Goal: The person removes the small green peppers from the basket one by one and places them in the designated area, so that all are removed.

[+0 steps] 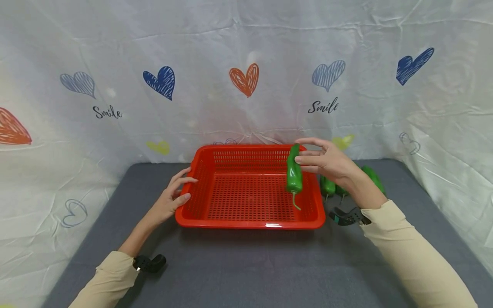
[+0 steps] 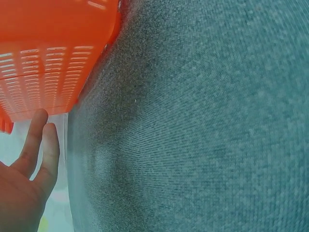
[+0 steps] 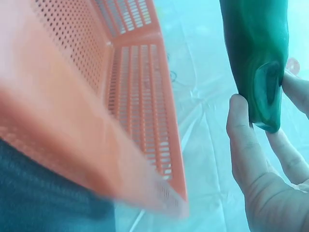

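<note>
My right hand (image 1: 325, 160) pinches a long green pepper (image 1: 294, 171) near its blunt end, between thumb and fingers. The pepper hangs with its stem pointing down, over the right side of a red plastic basket (image 1: 250, 224). In the right wrist view the green pepper (image 3: 258, 53) stands beside the basket wall (image 3: 145, 106), fingertips on both sides of its end. At the basket's left rim rests my left hand (image 1: 171, 196), its fingers spread and fairly straight. The left wrist view has two straight fingers (image 2: 48, 159) by the basket's slotted side (image 2: 43, 72).
Several more green peppers (image 1: 328, 186) lie on the dark grey cloth (image 1: 246, 265) right of the basket, partly behind my right hand and wrist. Close behind the basket hangs a white curtain (image 1: 208, 107) printed with hearts. Black bands (image 1: 348, 217) circle both wrists.
</note>
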The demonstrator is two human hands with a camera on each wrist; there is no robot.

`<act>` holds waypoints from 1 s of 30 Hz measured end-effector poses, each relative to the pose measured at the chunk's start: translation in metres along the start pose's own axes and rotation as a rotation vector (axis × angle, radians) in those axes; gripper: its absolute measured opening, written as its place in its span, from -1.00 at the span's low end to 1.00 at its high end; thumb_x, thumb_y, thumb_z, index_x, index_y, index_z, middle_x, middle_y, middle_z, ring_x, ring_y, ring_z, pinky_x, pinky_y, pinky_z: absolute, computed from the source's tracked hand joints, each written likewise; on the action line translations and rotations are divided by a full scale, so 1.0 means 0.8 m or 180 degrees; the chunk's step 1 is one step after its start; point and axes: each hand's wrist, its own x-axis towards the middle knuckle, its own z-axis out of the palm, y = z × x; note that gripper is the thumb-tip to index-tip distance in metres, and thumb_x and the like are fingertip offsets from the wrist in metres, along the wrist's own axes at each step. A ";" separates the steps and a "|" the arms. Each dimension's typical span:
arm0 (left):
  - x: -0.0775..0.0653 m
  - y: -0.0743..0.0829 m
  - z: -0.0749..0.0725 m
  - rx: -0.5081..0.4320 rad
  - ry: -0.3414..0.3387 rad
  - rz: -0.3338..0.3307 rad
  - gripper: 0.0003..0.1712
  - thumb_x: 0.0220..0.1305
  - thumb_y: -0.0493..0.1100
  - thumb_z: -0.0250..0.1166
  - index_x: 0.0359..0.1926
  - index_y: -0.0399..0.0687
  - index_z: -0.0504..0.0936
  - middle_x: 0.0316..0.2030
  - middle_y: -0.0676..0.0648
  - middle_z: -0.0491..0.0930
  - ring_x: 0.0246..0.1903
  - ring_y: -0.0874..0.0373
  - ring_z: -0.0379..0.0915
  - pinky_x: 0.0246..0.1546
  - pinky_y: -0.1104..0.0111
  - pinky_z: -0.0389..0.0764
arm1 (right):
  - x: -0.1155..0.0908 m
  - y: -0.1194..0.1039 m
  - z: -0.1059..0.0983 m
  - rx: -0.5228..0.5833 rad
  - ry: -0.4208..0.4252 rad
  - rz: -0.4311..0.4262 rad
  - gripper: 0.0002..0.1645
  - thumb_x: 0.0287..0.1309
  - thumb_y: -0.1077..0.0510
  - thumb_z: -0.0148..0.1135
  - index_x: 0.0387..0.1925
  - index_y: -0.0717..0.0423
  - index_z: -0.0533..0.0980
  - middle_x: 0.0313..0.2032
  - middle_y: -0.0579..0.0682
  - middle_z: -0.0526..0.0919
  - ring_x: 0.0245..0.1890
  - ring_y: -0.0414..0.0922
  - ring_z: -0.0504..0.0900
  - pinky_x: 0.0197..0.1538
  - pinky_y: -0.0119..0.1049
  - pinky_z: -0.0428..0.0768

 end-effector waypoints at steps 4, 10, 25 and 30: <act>0.000 0.002 0.000 0.0034 0.0015 -0.0003 -0.57 0.48 -0.38 0.10 0.33 -0.25 0.41 0.56 -0.15 -0.13 0.05 -0.31 0.41 -0.12 0.33 0.58 | -0.010 0.003 -0.012 0.0050 0.0060 -0.0056 -0.38 0.28 0.35 0.35 0.34 0.08 0.45 0.35 0.23 0.35 0.11 -0.02 0.57 0.08 -0.14 0.59; 0.000 0.004 0.001 0.0009 0.0021 -0.0078 -0.56 0.48 -0.37 0.11 0.33 -0.21 0.41 0.56 -0.12 -0.13 0.01 -0.30 0.45 -0.10 0.33 0.58 | -0.021 0.008 -0.032 0.0140 0.0118 -0.0126 -0.41 0.31 0.37 0.30 0.33 0.05 0.45 0.14 0.05 0.60 0.00 -0.06 0.65 0.04 -0.16 0.61; 0.000 0.006 0.000 -0.0074 -0.0006 -0.0079 -0.56 0.49 -0.37 0.10 0.34 -0.24 0.40 0.56 -0.12 -0.14 0.04 -0.35 0.46 -0.12 0.29 0.63 | -0.047 0.023 -0.086 0.0271 0.0340 -0.0308 -0.37 0.35 0.43 0.21 0.39 0.11 0.35 -0.02 0.05 0.70 -0.13 -0.06 0.70 -0.01 -0.14 0.64; 0.000 0.005 0.001 -0.0028 0.0001 -0.0079 -0.56 0.49 -0.36 0.10 0.33 -0.24 0.40 0.56 -0.13 -0.14 0.02 -0.35 0.46 -0.13 0.29 0.63 | -0.051 0.029 -0.104 0.0218 0.0237 -0.0342 -0.41 0.37 0.44 0.18 0.34 -0.02 0.44 0.01 -0.01 0.70 -0.09 -0.10 0.68 -0.03 -0.15 0.63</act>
